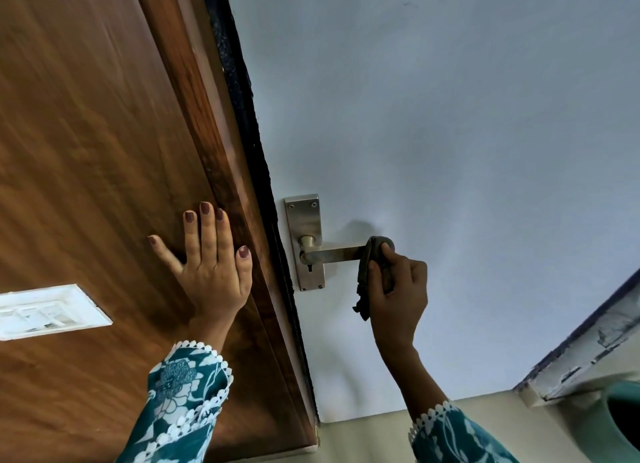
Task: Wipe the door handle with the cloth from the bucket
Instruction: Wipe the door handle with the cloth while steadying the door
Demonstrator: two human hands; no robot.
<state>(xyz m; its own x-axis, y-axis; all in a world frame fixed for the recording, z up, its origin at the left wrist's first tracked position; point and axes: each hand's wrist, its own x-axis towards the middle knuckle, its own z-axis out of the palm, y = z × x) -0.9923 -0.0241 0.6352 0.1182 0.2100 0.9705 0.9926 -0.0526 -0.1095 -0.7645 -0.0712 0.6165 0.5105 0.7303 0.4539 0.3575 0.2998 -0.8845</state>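
Note:
A metal lever door handle [332,254] on a tall backplate [304,220] is fixed to a pale blue-grey door [450,133]. My right hand [398,289] holds a small dark grey cloth [372,255] wrapped over the outer end of the lever; a corner of the cloth hangs down below my fingers. My left hand [207,262] lies flat, fingers spread, against the brown wooden frame [104,151] to the left of the handle. The teal rim of a bucket [620,424] shows at the lower right edge.
A white switch plate [48,310] is set into the wooden panel at the left. A dark rough strip [249,123] runs between wood and door. A beige floor [367,438] shows at the bottom, and a chipped white ledge [588,352] stands at the right.

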